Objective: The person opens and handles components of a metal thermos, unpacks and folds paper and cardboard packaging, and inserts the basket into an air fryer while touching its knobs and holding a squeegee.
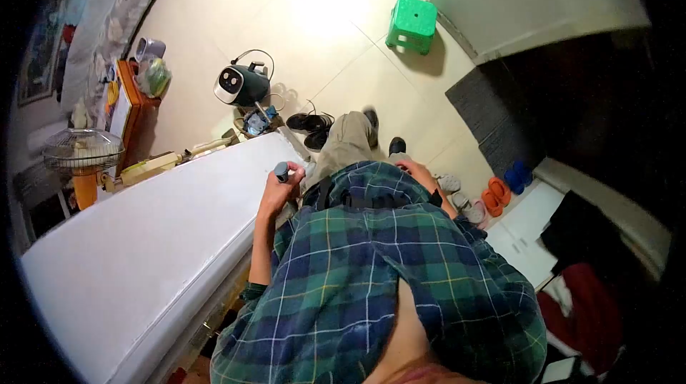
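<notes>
My left hand (pixel 291 181) is closed around a small dark grey cylinder with a flat round top (pixel 281 169). Its exact kind does not show. This hand is at the near right end of a long white surface (pixel 164 241), close to its edge. My right hand (pixel 418 171) hangs beside my right thigh, fingers loosely extended and partly hidden by the plaid shirt (pixel 371 241). Nothing shows in it.
A dark appliance with a cord (pixel 246 84) stands on the tiled floor past the white surface, near black shoes (pixel 311 124). Farther off is a green stool (pixel 412 23). Orange slippers (pixel 495 197) and a dark mat (pixel 493 112) lie right. A caged fan (pixel 83 150) stands left.
</notes>
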Demonstrator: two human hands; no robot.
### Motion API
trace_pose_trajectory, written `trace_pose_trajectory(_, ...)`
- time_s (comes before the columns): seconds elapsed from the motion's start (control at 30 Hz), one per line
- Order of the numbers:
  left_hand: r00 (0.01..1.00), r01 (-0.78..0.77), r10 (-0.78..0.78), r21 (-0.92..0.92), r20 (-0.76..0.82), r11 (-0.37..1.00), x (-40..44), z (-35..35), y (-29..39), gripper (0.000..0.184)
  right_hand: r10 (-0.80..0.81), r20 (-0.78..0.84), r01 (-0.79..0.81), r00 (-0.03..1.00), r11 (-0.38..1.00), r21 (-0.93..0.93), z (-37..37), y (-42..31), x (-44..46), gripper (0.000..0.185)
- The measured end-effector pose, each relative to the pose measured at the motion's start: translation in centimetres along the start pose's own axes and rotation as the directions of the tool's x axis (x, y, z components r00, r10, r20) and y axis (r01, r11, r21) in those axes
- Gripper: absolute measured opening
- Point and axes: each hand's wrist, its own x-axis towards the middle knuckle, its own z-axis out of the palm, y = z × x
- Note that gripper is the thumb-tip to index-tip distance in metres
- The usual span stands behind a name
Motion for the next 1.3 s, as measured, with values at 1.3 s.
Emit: trace_pose_trajectory(1.3, 0.191, -0.981, 0.784, 0.148, 0.59, 0.128, 78.0, 27.0, 86.7, 0.077, -0.071, -0.861, 0.712, 0.504, 0.598, 0.367, -74.0, -15.4, 98.6, 0.031)
